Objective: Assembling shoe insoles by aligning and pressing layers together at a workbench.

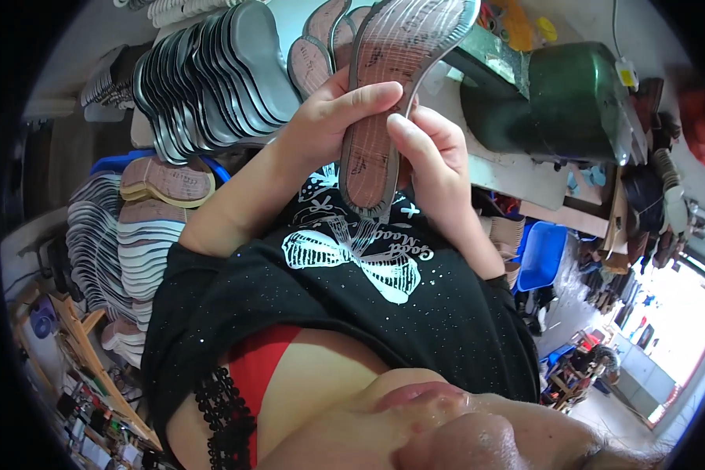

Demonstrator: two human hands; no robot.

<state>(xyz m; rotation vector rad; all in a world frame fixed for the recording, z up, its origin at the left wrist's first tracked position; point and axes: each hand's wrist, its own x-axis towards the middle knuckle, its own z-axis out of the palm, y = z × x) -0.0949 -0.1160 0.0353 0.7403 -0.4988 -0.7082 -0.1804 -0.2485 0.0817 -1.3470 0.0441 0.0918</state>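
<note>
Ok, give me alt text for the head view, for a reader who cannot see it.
Two bare hands, the left hand and the right hand, hold a flat brown shoe sole with a grey rim up over a black printed T-shirt. Rows of stacked grey soles stand at the left, and a dark green machine at the right.

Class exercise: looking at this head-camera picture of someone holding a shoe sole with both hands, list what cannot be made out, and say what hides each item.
1. Head view: the shoe sole has its toe end cut off by the top edge.
2. Left hand: its palm and most fingers are hidden behind the sole.
3. Right hand: its fingertips are hidden behind the sole.
4. Stacked soles: each overlaps the next, so they cannot be counted.
5. Green machine: its base is hidden by the workbench clutter.
</note>
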